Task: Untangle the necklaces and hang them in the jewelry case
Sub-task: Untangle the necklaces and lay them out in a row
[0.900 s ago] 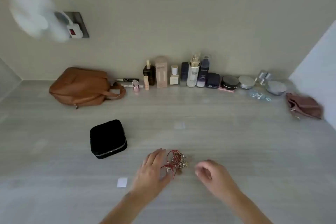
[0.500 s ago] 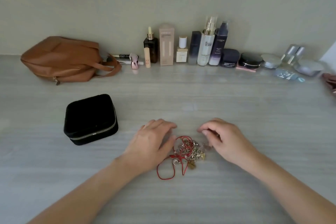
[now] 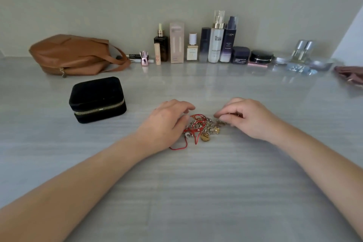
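Red cord and fine silver and gold chain are lying knotted together as the necklaces (image 3: 200,126), forming a low, bristly heap on the pale, faintly striped table (image 3: 196,192), near its middle and between the two hands. Small rounded gold pendants are poking out along the heap's near edge, and one thin red loop is trailing toward the left wrist. The left hand (image 3: 167,122) is resting palm down against the heap's left side, its fingers loosely spread and only gently curved, gripping nothing, with the thumb lying against the tangle. The right hand (image 3: 247,118) is sitting at the heap's right edge with its fingers curled in, thumb and forefinger pinching a bit of chain there. The jewelry case (image 3: 97,99), a boxy black velvet-looking block with rounded corners and a gold-toned zip running round its side, is standing zipped shut to the left, well apart from the necklaces. Behind it a soft tan leather bag (image 3: 72,54) is slumping on its side, and a row of glossy bottles and jars (image 3: 216,45) is lining the wall.
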`<state>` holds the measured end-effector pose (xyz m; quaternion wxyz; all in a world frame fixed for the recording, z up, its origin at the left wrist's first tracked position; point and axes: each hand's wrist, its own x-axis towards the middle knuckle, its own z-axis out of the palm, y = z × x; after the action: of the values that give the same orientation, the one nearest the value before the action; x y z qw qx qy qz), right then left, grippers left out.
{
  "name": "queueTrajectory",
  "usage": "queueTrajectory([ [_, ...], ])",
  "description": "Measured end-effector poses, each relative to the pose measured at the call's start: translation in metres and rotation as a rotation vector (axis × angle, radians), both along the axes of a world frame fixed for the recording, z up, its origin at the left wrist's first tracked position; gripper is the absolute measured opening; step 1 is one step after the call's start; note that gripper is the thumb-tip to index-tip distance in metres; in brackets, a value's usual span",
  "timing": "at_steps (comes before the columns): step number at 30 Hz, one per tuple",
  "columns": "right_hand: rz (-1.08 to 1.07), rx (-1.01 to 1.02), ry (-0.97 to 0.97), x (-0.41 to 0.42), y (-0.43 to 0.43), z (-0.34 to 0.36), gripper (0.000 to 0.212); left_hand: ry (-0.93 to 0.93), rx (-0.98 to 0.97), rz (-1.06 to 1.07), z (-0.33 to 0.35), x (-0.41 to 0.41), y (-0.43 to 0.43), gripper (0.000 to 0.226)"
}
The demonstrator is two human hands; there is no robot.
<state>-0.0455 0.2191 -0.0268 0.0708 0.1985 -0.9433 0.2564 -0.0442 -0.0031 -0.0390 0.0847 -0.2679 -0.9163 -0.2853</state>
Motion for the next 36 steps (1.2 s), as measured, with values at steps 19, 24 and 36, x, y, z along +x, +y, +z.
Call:
queueTrajectory([
  [19, 0.06, -0.011, 0.112, 0.005, 0.004, -0.007, 0.013, -0.033, 0.037, -0.038, -0.004, -0.003, -0.004, 0.034],
  [24, 0.035, -0.082, 0.146, 0.008, 0.0, -0.007, 0.007, -0.023, 0.079, -0.062, -0.003, -0.003, -0.004, 0.032],
  [36, -0.003, -0.548, -0.07, 0.01, -0.002, 0.002, 0.018, -0.02, 0.161, -0.064, 0.0, 0.001, 0.001, 0.028],
])
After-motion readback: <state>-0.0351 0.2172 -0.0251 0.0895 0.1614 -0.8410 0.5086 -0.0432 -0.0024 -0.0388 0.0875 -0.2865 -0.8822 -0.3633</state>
